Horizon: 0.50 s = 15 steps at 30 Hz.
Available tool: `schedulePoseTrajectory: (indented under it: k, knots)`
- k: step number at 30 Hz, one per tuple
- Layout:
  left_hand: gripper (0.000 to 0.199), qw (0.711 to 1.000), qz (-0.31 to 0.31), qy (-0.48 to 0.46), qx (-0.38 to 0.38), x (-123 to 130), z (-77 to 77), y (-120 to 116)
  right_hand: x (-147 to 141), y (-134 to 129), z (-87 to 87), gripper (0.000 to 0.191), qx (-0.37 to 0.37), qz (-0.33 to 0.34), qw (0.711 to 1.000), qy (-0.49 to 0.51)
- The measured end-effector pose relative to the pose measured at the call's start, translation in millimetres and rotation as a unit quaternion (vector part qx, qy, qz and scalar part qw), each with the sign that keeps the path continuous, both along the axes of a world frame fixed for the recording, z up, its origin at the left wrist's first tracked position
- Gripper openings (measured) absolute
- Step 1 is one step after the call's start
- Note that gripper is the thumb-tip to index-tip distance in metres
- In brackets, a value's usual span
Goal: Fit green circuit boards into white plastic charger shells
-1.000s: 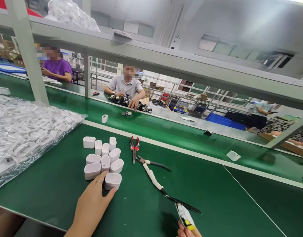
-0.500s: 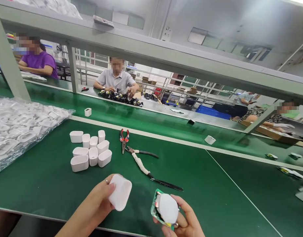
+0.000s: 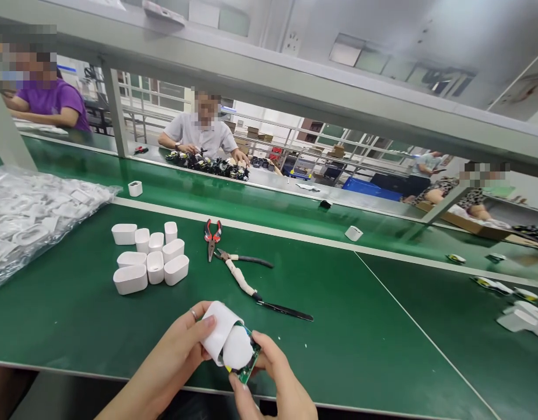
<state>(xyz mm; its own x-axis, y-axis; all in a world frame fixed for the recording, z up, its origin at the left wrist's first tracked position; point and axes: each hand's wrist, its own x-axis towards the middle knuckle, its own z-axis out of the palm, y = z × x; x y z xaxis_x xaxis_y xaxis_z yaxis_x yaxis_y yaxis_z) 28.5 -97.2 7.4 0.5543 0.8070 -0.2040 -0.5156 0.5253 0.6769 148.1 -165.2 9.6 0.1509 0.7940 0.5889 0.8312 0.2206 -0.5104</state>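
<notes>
My left hand (image 3: 191, 335) is closed around a white plastic housing (image 3: 219, 326), its open end turned to the right. Between the thumb and fingers of my right hand (image 3: 273, 373) is a green circuit board (image 3: 253, 364) with a round white pad (image 3: 238, 348) on its face. The board's left end sits at the mouth of the housing, partly inside it. How deep it reaches is hidden. Beyond my hands lie black tweezers (image 3: 286, 310), cutting pliers (image 3: 240, 277) with a wrapped handle and red-handled needle-nose pliers (image 3: 212, 239).
Several white housings (image 3: 130, 279) stand grouped on the green table (image 3: 339, 350). A plastic bag of white parts (image 3: 37, 216) lies at the left. More housings and boards (image 3: 488, 284) are at the right. Across the bench a person (image 3: 203, 131) handles black parts (image 3: 208, 166).
My right hand has brought the circuit board left to the white housing, and its end now enters the opening. The camera view has shifted slightly.
</notes>
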Motion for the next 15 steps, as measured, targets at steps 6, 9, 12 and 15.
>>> schedulePoseTrajectory:
  k: [6, 9, 12, 15]
  knots:
    - [0.025, 0.999, -0.026, -0.015, -0.04, 4.2, -4.6, -2.3, 2.3, 0.0, 5.1, 0.035, -0.057, 0.016, 0.995, -0.075]
    - [0.023, 0.994, -0.036, -0.026, -0.102, 4.9, -3.0, -3.1, 1.8, 1.0, 3.9, 0.038, -0.012, 0.018, 0.995, -0.092]
    - [0.021, 0.984, -0.042, -0.045, -0.166, 5.9, 0.4, -4.3, 0.5, 3.9, -1.9, 0.028, 0.053, -0.008, 0.996, -0.068]
    - [0.02, 0.975, -0.06, -0.059, -0.208, 9.2, 1.4, -7.1, 0.7, 9.1, -7.6, 0.032, 0.067, 0.031, 0.996, -0.055]
